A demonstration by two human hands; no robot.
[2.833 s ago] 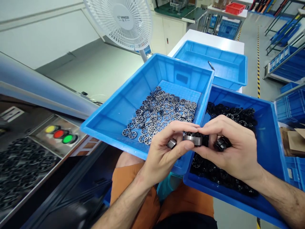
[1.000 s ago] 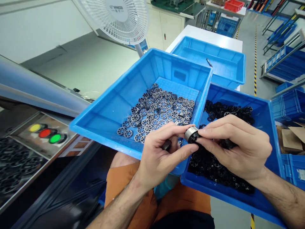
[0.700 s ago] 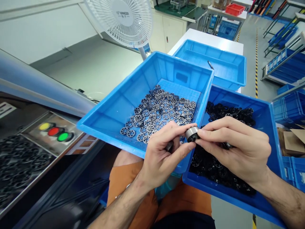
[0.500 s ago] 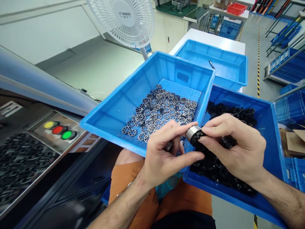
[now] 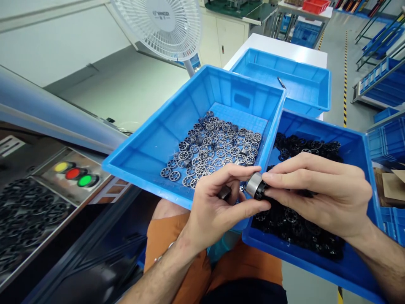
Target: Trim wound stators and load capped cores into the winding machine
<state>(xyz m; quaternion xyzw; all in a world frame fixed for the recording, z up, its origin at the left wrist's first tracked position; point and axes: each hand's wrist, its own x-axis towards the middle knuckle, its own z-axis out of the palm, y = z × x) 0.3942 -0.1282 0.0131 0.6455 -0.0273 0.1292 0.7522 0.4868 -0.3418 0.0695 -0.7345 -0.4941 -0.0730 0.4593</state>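
A short silver metal ring [image 5: 254, 184] with a black plastic spoked piece [image 5: 261, 191] at its right end is between my hands. My left hand [image 5: 218, 202] has its index fingertip at the ring's upper edge and its thumb below. Its curled fingers also hold a small dark part [image 5: 225, 193]. My right hand [image 5: 319, 190] pinches the black piece's end with thumb and fingers. Beneath my hands, one blue bin [image 5: 177, 118] holds many metal-rimmed spoked wheels [image 5: 218, 147], and a second blue bin [image 5: 357, 177] holds black spoked parts [image 5: 294, 219].
A shallow blue tray [image 5: 316, 84] with a pen-like object [image 5: 281, 82] is on a white table behind. A white fan [image 5: 163, 21] rises behind the bins. At left, a metal tray [image 5: 31, 219] holds dark rings beside yellow, red and green buttons [image 5: 73, 173].
My right fingers have straightened and shifted slightly right. The ring has turned, showing more of its silver side. My left hand stays almost in place, and the view has shifted a little.
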